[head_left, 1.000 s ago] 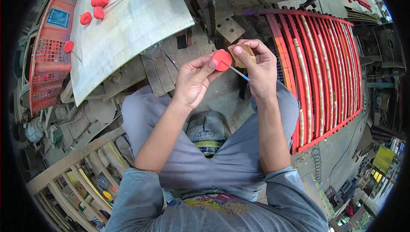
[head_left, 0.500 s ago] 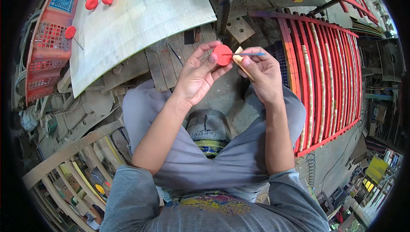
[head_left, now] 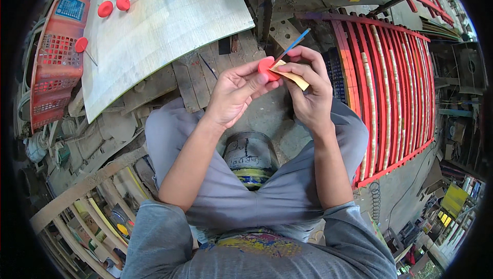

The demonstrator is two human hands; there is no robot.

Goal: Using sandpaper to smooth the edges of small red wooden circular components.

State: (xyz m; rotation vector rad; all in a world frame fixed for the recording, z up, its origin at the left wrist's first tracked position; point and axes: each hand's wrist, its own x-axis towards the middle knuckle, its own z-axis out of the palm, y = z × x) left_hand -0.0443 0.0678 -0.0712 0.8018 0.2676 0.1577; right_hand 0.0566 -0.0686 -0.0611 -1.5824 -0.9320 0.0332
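Observation:
Above my lap, my left hand (head_left: pixel 239 90) grips a red round knob (head_left: pixel 265 66) by its rim, between thumb and fingers. A thin stick (head_left: pixel 294 43), blue toward its free end, juts from the knob's flat face and slants up to the right. My right hand (head_left: pixel 312 86) pinches a folded yellowish piece, apparently sandpaper (head_left: pixel 292 76), against the knob's face beside the stick. Part of the knob is hidden behind the sandpaper and my fingers. Similar red knobs on sticks (head_left: pixel 124 2) lie on the pale board at the upper left.
The pale board (head_left: pixel 169 27) stands ahead on the left, beside a red plastic basket (head_left: pixel 57 76). Red-painted slatted racks (head_left: pixel 385 104) fill the right side. A paint-stained bucket (head_left: pixel 250 153) sits between my knees. A wooden slatted frame (head_left: pixel 77 189) is at the lower left.
The knob has turned in my left hand, so its stick now points up and right instead of level. My right hand has brought the sandpaper onto the knob's face.

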